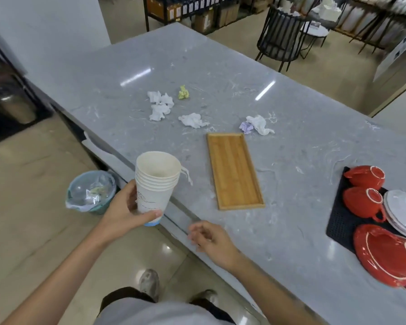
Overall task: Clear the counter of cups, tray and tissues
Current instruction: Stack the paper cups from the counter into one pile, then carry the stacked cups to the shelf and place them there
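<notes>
My left hand [123,211] grips a stack of several nested white paper cups [156,181] just off the counter's near edge, beside the bin. My right hand [212,239] hovers over the counter edge, fingers loosely curled, holding nothing. An empty wooden tray [234,171] lies on the grey marble counter [302,160]. Beyond it lie crumpled tissues: a white cluster [160,104], a yellow-green one [183,92], a white one [192,120], and a lilac one [246,127] touching a white one [259,124]. A small white tissue [186,175] peeks out behind the cups.
A lined waste bin [90,192] with some rubbish stands on the floor left of the counter. Red cups [365,187], white saucers [402,211] and a red plate [387,253] rest on a black mat [338,219] at the right. Black chairs [281,34] stand beyond the counter.
</notes>
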